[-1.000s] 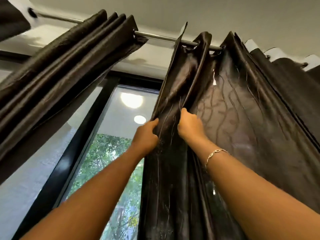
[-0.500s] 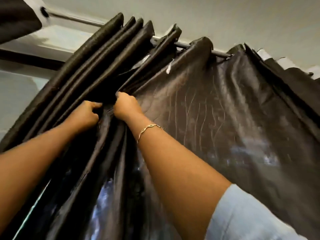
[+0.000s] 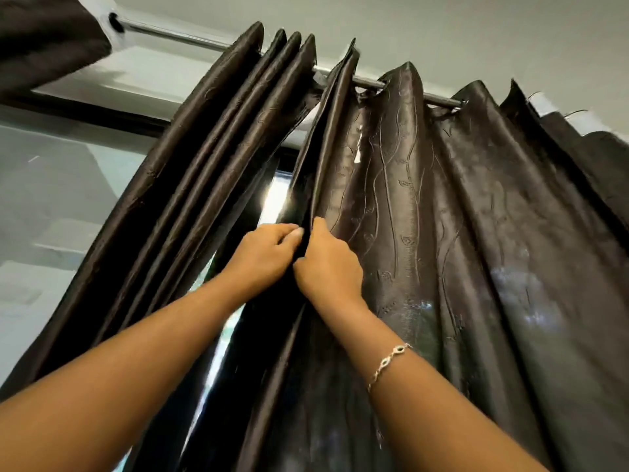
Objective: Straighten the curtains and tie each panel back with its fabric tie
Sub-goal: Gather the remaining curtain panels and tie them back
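Dark brown, glossy, embossed with vines: 2 curtain panels hung from 1 rod (image 3: 177, 35) overhead, the left panel (image 3: 190, 185) bunched in 4 tight pleats, the right panel (image 3: 442, 233) spread wide. The left hand (image 3: 263, 257) and right hand (image 3: 328, 267), side by side, both pinched the right panel's leading edge.

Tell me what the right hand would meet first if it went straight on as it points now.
The right hand points up and leftward; first it meets the folded edge of the right curtain panel, held in its grip. Depth is unclear.
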